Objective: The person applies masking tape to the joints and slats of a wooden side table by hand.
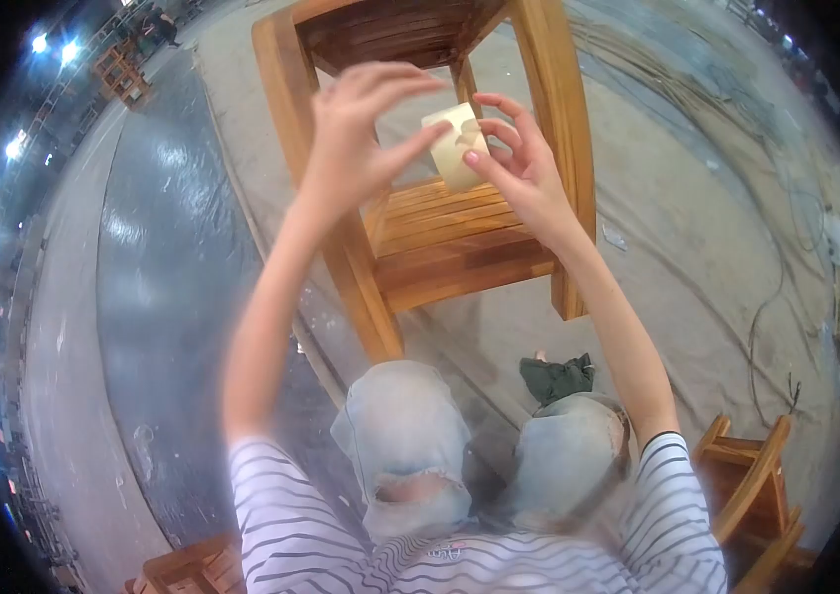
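Observation:
My right hand (527, 168) pinches a pale yellow, curved sheet-like piece (456, 170) between thumb and fingers; it may be sandpaper or a roll of tape, but I cannot tell which. My left hand (363, 134) is slightly blurred, its fingers spread and curved, with the thumb tip right at the piece's upper left edge. Both hands are raised in front of a brown wooden chair (460, 267). The chair's slatted seat shows below the piece, and its legs and frame stand on either side.
More wooden furniture (752, 475) stands at the lower right, and another piece (187, 569) at the lower left. A dark green cloth (557, 378) lies by my right knee. Cables (767, 327) run over the floor at right. A person (162, 25) is far off at upper left.

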Tool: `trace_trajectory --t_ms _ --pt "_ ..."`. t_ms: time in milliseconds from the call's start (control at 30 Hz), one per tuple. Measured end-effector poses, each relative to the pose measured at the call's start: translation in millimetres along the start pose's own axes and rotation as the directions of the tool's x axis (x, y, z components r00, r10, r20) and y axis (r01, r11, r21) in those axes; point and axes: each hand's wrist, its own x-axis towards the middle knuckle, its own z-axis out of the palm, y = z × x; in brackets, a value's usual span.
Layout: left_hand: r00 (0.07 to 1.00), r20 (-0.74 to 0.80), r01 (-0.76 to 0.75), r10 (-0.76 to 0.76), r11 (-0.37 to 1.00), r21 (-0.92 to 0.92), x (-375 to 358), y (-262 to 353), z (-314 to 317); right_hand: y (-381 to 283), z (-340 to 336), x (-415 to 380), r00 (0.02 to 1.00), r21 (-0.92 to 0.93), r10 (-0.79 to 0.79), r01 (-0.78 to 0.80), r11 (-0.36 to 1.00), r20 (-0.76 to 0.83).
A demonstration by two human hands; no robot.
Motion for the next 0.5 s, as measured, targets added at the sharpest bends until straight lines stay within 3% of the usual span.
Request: trace_trajectory --t_ms 33,133,333,500 --pt "0.997 0.05 0.062 -0.058 0.995 -0.082 -4 15 5 -1 0 -3 1.0 -0.003 0.003 -0.003 1.0 0.01" --pt "0.992 0.108 0.071 -0.064 0.995 -0.064 -11 34 9 -3 -3 -12 0.999 -0.085 -0.026 0.029 0.996 0.042" --pt "0.978 0.085 0.205 -0.191 0.957 -0.206 -12 66 3 -39 7 -44 1.0 -0.093 -0.002 -0.001 0.996 -0.027" --pt "0.984 -0.035 0.159 -0.175 0.95 -0.27 -22 102 3 -56 11 -68 0.99 -0.184 -0.063 0.039 0.982 -0.125"
